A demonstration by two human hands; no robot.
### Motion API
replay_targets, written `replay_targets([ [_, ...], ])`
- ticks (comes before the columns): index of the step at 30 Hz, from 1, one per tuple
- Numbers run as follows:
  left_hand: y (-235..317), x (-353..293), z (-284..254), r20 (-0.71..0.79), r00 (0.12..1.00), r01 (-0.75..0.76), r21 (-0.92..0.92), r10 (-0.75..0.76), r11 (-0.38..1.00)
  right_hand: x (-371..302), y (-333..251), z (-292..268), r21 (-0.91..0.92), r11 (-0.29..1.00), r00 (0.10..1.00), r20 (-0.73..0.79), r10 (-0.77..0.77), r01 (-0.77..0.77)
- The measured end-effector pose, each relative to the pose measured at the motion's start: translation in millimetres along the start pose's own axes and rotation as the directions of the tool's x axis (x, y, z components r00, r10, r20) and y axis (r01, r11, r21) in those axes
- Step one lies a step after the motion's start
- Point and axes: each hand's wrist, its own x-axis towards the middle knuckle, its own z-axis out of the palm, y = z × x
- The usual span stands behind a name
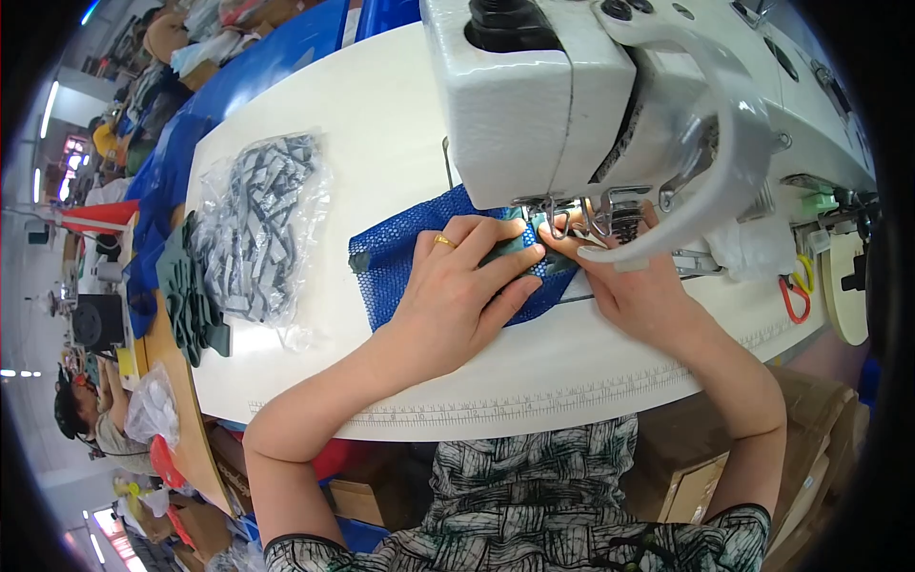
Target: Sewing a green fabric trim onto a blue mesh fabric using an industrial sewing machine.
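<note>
The blue mesh (389, 255) lies partly under the sewing machine (515, 114), its sewing apparently part-done, some left. The left hand (450, 291), loosely spread, presses it; the half-hidden right hand's (640, 296) grip I cannot tell.

At the grip, mesh fabric (386, 255) is blue; beyond it, sewing machine (505, 110) white; leftward, bagged strips (267, 229) grey; bodyward, garment (529, 477) black-and-white basket-weave.

Your blue mesh fabric (389, 253) lies on the white tabletop (381, 124), a dark green tab (358, 262) at its left edge.
</note>
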Motion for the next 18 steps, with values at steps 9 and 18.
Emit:
replay_targets([
  [9,-10.2,1.3,0.4,0.024,1.000,0.016,-0.047,-0.014,0.999,-2.4,1.5,0.7,-0.014,1.000,0.999,0.035,0.007,-0.007],
  [18,-20.1,4.6,-5.7,0.076,0.997,0.001,-0.089,0.006,0.996,-4.2,-0.3,-1.4,-0.026,1.000,0.999,0.048,-0.001,0.002],
])
